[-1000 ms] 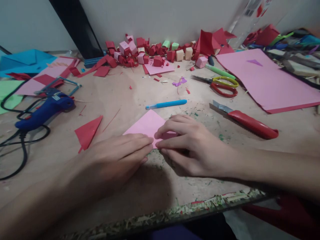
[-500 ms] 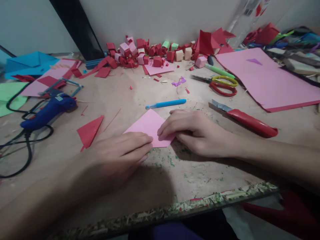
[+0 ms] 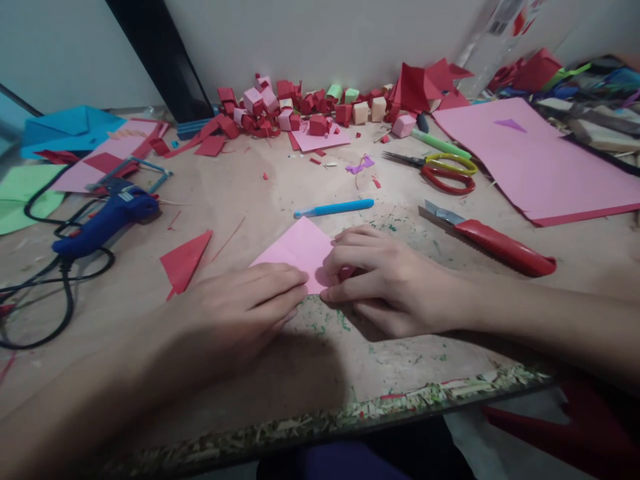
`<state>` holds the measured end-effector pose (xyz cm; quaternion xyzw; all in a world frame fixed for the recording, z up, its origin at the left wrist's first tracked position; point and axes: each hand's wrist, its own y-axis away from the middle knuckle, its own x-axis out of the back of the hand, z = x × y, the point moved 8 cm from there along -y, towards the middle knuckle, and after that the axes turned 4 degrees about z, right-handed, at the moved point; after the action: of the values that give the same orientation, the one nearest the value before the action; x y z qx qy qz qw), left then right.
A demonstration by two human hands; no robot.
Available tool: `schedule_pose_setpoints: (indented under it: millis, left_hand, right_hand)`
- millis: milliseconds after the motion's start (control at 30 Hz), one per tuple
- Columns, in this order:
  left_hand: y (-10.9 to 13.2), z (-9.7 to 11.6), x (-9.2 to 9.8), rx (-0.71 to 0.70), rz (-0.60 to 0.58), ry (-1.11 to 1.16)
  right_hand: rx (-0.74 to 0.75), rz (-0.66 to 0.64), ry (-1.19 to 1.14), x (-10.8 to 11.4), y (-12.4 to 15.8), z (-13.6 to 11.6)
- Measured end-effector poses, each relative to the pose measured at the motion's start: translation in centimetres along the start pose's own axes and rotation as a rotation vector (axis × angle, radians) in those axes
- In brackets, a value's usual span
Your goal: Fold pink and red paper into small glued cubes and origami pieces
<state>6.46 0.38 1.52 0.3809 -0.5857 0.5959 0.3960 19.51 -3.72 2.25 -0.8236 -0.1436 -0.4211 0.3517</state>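
Note:
A pink sheet of paper (image 3: 293, 248), folded so that its top comes to a point, lies flat on the worktable. My left hand (image 3: 250, 297) rests on its lower left part, fingers stretched out side by side and pressing down. At the lower right edge my right hand (image 3: 385, 277) has its bent fingers on the paper, gripping it there. A bit of red shows between those fingers. The paper's right corner is hidden under this hand. Just beyond the paper's tip lies a blue pen (image 3: 335, 208).
Right of my hands lie a red-handled utility knife (image 3: 505, 247), scissors (image 3: 450, 172) and large pink sheets (image 3: 530, 160). To the left are a blue glue gun (image 3: 105, 223) with its cord and a red paper piece (image 3: 186, 260). Small paper boxes (image 3: 317, 125) line the wall.
My right hand has shifted slightly toward me, its fingers now more spread along the paper's lower right edge. My left hand stays in place. The view has moved a little.

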Motion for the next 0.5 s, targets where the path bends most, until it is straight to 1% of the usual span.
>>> schedule_pose_setpoints:
  millis: [67, 200, 400, 500]
  left_hand:
    - [0.5, -0.1, -0.3, -0.012, 0.005, -0.009]
    - [1.0, 0.1, -0.7, -0.085, 0.015, -0.011]
    - [0.1, 0.1, -1.5, -0.102, -0.069, -0.027]
    - [-0.1, 0.2, -1.5, -0.095, -0.087, -0.049]
  right_hand:
    - [-0.010, -0.007, -0.024, 0.1, 0.0, 0.1]
    - [-0.044, 0.000, -0.082, 0.2, 0.2, 0.3]
    - [-0.058, 0.014, -0.097, 0.2, 0.1, 0.5]
    - [-0.068, 0.008, -0.095, 0.2, 0.1, 0.5]
